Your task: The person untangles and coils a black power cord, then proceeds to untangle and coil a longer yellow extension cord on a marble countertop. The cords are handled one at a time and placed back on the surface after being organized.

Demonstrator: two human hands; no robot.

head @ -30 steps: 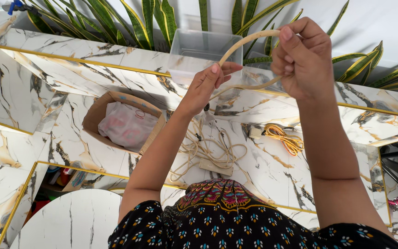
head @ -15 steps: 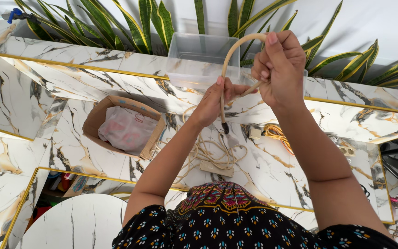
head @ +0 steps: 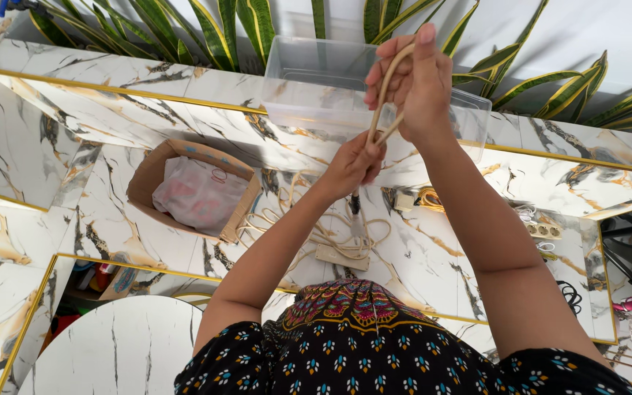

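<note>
Cord [head: 383, 91] looped between hands: right hand [head: 412, 80] clenched on top, left hand [head: 356, 162] gripping below.

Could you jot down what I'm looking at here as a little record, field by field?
Setting: white marble-patterned floor with gold lines, seen from above
Left hand: grip closed on the beige electrical cord, low on the loop
Right hand: grip closed on the top of the same loop
Cord's plug end: dark, dangling below the left hand
On the floor: rest of the cord in a loose tangle, with a cream power strip
Nearby: clear plastic tub; brown cardboard box holding a white plastic bag; orange coiled cable; green striped plants
</note>
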